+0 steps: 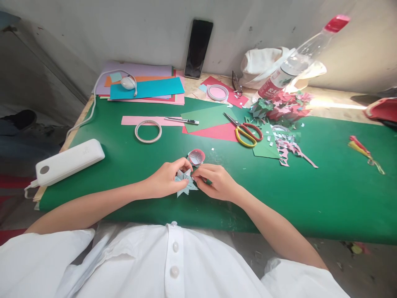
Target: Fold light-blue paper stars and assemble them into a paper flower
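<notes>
My left hand (170, 179) is closed on a pale blue paper flower (185, 188) with pointed petals, just above the green table cover near its front edge. My right hand (215, 181) is at the flower's right side, thumb and fingertips pinched together; a tiny whitish bit shows at the tips, too small to name. Right behind both hands sits a small paper cup shape (196, 156), pink-red at the rim and pale inside. The fingers partly cover the flower's upper petals.
Scissors (245, 131), a utility knife (182, 120) and a tape roll (148, 131) lie beyond the hands. A white power bank (70, 162) with a cable is at left. Coloured paper (147, 87), a phone (198, 49), a bottle (297, 62) and paper flowers (288, 105) stand or lie at the back.
</notes>
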{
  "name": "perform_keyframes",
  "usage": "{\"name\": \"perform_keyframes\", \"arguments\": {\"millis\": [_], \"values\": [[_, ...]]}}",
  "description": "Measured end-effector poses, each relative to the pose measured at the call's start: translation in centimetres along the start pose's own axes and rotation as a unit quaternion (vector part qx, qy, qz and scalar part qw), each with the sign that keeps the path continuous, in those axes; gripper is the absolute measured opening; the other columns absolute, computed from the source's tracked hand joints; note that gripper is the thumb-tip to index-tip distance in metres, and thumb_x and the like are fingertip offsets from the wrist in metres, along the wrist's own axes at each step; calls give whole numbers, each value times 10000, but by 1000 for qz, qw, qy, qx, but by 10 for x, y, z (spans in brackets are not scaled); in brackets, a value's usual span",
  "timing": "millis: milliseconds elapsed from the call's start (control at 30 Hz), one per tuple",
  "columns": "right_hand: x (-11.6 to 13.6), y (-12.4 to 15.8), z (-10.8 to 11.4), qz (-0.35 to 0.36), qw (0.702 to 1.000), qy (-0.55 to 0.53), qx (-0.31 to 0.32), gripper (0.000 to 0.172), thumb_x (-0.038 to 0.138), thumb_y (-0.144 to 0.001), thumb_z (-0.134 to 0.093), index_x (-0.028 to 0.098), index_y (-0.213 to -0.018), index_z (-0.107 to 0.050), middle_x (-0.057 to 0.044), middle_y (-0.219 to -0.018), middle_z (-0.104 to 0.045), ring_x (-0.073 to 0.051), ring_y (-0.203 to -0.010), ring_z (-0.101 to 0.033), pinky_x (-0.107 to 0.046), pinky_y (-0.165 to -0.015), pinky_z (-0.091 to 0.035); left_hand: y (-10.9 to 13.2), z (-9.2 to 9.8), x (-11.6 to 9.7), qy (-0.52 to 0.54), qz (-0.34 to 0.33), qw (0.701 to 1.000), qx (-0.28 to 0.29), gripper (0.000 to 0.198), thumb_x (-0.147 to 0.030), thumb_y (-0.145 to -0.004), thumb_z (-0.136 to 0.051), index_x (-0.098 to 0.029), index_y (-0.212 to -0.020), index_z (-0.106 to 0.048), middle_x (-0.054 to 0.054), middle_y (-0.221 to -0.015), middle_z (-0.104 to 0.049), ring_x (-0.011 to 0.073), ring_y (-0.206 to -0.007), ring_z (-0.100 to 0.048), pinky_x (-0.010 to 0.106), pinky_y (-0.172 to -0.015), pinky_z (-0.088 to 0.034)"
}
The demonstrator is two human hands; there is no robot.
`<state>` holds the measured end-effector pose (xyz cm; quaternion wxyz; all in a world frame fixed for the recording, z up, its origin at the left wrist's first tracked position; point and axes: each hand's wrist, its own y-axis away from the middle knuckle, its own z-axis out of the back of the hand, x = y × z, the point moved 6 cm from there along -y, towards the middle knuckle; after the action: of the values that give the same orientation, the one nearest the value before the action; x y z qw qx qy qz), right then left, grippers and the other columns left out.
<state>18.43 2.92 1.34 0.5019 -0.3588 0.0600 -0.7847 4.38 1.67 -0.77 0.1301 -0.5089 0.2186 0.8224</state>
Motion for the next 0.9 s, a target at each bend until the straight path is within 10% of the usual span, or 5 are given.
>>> {"name": "perform_keyframes", "arguments": {"millis": [400, 900], "values": [[-6, 0, 8, -27, 997, -4, -66, 148, 61, -820, -526, 196, -779, -573, 50, -597, -541, -51, -494, -420, -168, -499, -369, -1, 2, 2, -17, 15, 1000, -12, 190, -259, -826, -543, -221, -1012, -538, -29, -947, -587, 79, -661, -416, 213, -611, -338], [-6, 0, -1, -28, 999, 30, 1, 153, 113, -907, -475, 204, -787, -505, 27, -645, -549, -86, -534, -438, -203, -529, -346, -1, 1, 3, -21, 3, 1000, -8, 193, -302, -843, -533, -224, -1019, -538, -18, -957, -603, 85, -680, -455, 210, -615, -364]]}}
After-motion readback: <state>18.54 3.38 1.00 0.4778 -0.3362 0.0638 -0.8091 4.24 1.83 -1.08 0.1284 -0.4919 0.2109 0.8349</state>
